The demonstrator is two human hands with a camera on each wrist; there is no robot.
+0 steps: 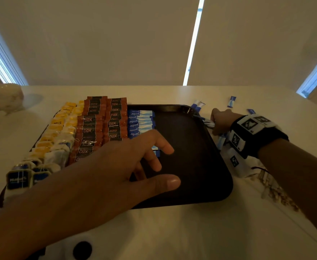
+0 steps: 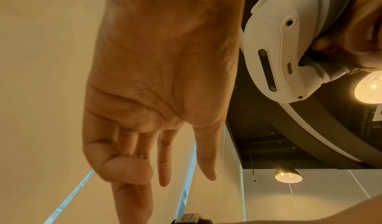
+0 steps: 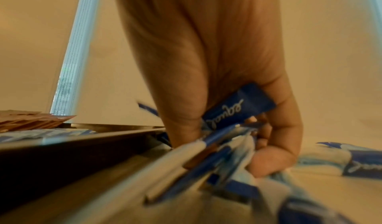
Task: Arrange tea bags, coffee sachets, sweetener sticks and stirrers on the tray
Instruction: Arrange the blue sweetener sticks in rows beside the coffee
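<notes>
On the dark rectangular plastic tray (image 1: 191, 184), yellow-and-white tea bags (image 1: 60, 132) fill the left edge, brown coffee sachets (image 1: 97, 124) and blue sweetener sticks (image 1: 140, 121) follow. The left hand (image 1: 116, 169) hovers, fingers spread; best steady that row. The right hand (image 3: 217, 80), off the tray's right edge, pinches loose blue sticks (image 3: 235, 110); square them first. The table (image 1: 172, 231) is pale, blinds behind.

The tray (image 1: 191, 166) is dark brown, almost black; on it the tea bags (image 1: 60, 136) are yellow and white, with dark blue ones nearest; the coffee sachets (image 1: 95, 126) are reddish brown with black bands. The sweetener sticks (image 1: 140, 121) are blue and white; the wristband (image 1: 251, 132) is black with black-and-white square patterns.
</notes>
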